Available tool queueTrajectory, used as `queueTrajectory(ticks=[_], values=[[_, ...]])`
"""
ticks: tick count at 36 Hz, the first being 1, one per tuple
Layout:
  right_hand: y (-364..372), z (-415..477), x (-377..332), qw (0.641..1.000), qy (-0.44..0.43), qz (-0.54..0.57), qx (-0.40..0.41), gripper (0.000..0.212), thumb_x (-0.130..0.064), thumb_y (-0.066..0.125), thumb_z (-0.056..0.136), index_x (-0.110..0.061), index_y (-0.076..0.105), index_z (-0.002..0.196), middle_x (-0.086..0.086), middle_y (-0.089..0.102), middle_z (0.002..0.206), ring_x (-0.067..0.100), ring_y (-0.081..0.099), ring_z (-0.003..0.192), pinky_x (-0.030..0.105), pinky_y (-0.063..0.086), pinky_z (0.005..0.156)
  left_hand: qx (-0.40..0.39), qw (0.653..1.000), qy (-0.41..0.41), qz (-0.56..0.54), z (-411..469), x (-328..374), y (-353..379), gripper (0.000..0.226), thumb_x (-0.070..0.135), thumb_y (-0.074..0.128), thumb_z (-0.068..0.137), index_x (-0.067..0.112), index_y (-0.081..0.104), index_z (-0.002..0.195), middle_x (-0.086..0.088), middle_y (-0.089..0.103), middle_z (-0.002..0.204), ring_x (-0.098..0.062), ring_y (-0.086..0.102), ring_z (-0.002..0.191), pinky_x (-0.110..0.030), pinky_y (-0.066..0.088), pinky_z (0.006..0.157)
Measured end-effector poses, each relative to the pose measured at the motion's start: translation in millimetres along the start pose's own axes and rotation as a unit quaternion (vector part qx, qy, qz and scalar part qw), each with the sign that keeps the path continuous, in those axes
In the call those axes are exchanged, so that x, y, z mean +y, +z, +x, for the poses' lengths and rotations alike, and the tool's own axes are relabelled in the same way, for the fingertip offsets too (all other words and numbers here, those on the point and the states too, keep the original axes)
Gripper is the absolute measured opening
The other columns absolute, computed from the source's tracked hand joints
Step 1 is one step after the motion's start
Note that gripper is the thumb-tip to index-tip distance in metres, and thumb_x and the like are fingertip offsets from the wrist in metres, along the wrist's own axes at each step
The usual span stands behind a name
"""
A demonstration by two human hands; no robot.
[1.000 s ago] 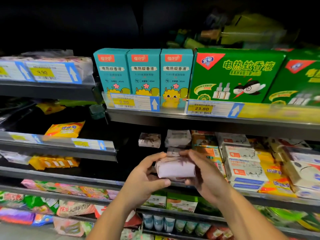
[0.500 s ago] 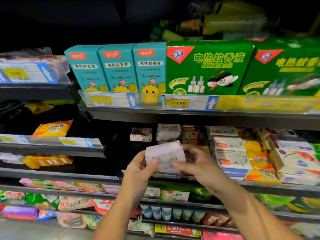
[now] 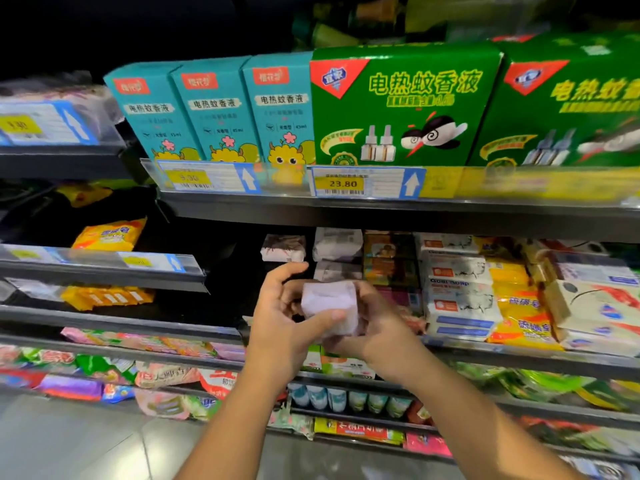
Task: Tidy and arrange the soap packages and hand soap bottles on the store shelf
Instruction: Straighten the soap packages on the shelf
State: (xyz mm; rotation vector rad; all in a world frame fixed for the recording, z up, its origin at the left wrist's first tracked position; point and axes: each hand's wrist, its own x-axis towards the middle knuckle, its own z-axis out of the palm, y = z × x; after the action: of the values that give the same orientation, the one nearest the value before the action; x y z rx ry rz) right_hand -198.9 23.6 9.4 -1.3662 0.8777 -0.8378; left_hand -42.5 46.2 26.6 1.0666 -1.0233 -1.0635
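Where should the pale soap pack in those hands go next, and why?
Probably forward onto the shelf, into the dark gap beside the similar pale packs. The left hand and right hand hold the soap pack just in front of that spot.

Top row: three teal boxes (image 3: 214, 109) upright, side by side, touching. Right of them, two larger green boxes (image 3: 405, 98) with mosquito graphic, second one cut off by the frame edge. 9.30 label (image 3: 207, 176) sits below the teal, 23.80 label (image 3: 367, 183) below the first green. Far-left label (image 3: 45, 124) is blurred. Grey floor (image 3: 86, 441) bottom left.
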Motion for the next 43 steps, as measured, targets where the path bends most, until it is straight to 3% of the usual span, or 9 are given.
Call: queueTrajectory(ticks=[6, 11, 13, 20, 28, 32, 34, 37, 43], values=[[-7, -8, 10, 0.999, -0.004, -0.014, 0.053, 0.073, 0.0, 0.087, 0.07, -0.049, 0.057, 0.115, -0.022, 0.064, 0.113, 0.004, 0.065, 0.106, 0.032, 0.059, 0.085, 0.003, 0.997, 0.006, 0.082, -6, -5, -12, 0.063, 0.027, 0.091, 0.063, 0.028, 0.057, 0.116, 0.002, 0.071, 0.094, -0.015, 0.069, 0.092, -0.026, 0.056, 0.072], [-19, -13, 4, 0.993, -0.037, 0.001, 0.114, 0.075, -0.002, 0.089, 0.066, -0.036, 0.054, 0.122, -0.014, 0.069, 0.1, 0.003, 0.068, 0.093, 0.019, 0.055, 0.072, -0.011, 0.996, -0.012, 0.082, -9, -6, -20, 0.056, 0.024, 0.084, 0.068, 0.026, 0.056, 0.117, -0.004, 0.072, 0.095, -0.018, 0.069, 0.088, -0.033, 0.058, 0.073], [-20, -10, 0, 0.99, -0.056, 0.024, 0.13, 0.073, -0.008, 0.09, 0.062, -0.035, 0.055, 0.12, -0.011, 0.07, 0.097, 0.007, 0.069, 0.092, 0.021, 0.056, 0.074, -0.028, 0.996, -0.024, 0.085, -10, -10, -20, 0.054, 0.027, 0.083, 0.067, 0.033, 0.059, 0.115, -0.003, 0.07, 0.101, -0.02, 0.067, 0.092, -0.037, 0.058, 0.076], [-13, -4, 2, 0.99, -0.058, 0.093, 0.091, 0.065, -0.012, 0.079, 0.066, -0.026, 0.053, 0.124, -0.013, 0.071, 0.106, 0.01, 0.068, 0.102, 0.028, 0.058, 0.081, -0.044, 0.992, -0.074, 0.088, -21, -30, -9, 0.051, 0.019, 0.082, 0.08, 0.019, 0.054, 0.123, 0.012, 0.068, 0.102, -0.009, 0.066, 0.095, -0.021, 0.053, 0.076], [-26, -7, 10, 0.997, -0.024, -0.02, 0.065, 0.059, -0.021, 0.085, 0.075, -0.04, 0.056, 0.123, -0.021, 0.066, 0.107, 0.004, 0.064, 0.104, 0.025, 0.056, 0.084, 0.034, 0.997, -0.073, 0.006, -34, -36, -10, 0.049, -0.002, 0.076, 0.074, 0.009, 0.055, 0.117, 0.003, 0.073, 0.089, -0.011, 0.068, 0.082, -0.021, 0.054, 0.067], [-29, -1, -1, 0.999, 0.013, -0.021, 0.041, 0.047, -0.028, 0.084, 0.074, -0.039, 0.064, 0.116, -0.013, 0.07, 0.105, 0.01, 0.068, 0.099, 0.034, 0.059, 0.082, 0.058, 0.996, -0.067, 0.002, -29, -24, -8, 0.04, 0.009, 0.074, 0.083, 0.004, 0.056, 0.118, -0.009, 0.072, 0.098, -0.019, 0.069, 0.088, -0.026, 0.056, 0.07], [-27, 0, -10, 0.998, 0.033, -0.002, 0.047, 0.036, -0.031, 0.081, 0.074, -0.033, 0.068, 0.108, -0.012, 0.074, 0.099, 0.008, 0.07, 0.092, 0.027, 0.058, 0.077, 0.059, 0.994, -0.085, 0.02, -26, -15, -5, 0.036, 0.021, 0.069, 0.089, 0.005, 0.058, 0.119, -0.015, 0.071, 0.105, -0.023, 0.069, 0.092, -0.032, 0.056, 0.072], [-24, -1, -23, 0.996, 0.059, -0.031, 0.059, 0.013, -0.033, 0.073, 0.088, -0.028, 0.073, 0.099, -0.013, 0.075, 0.092, 0.005, 0.07, 0.082, 0.022, 0.057, 0.07, 0.032, 0.989, -0.13, 0.069, -20, -8, -6, 0.034, 0.04, 0.064, 0.093, 0.01, 0.065, 0.107, -0.012, 0.07, 0.088, -0.019, 0.063, 0.071, -0.03, 0.047, 0.057], [-20, 4, -22, 0.98, 0.138, -0.135, 0.052, 0.044, -0.053, 0.059, 0.094, -0.01, 0.071, 0.093, 0.022, 0.065, 0.079, 0.022, 0.063, 0.065, 0.032, 0.044, 0.062, 0.014, 0.964, -0.233, 0.125, -6, -12, -21, 0.045, 0.046, 0.063, 0.093, 0.003, 0.066, 0.107, -0.008, 0.055, 0.071, -0.016, 0.052, 0.05, -0.024, 0.032, 0.045]])
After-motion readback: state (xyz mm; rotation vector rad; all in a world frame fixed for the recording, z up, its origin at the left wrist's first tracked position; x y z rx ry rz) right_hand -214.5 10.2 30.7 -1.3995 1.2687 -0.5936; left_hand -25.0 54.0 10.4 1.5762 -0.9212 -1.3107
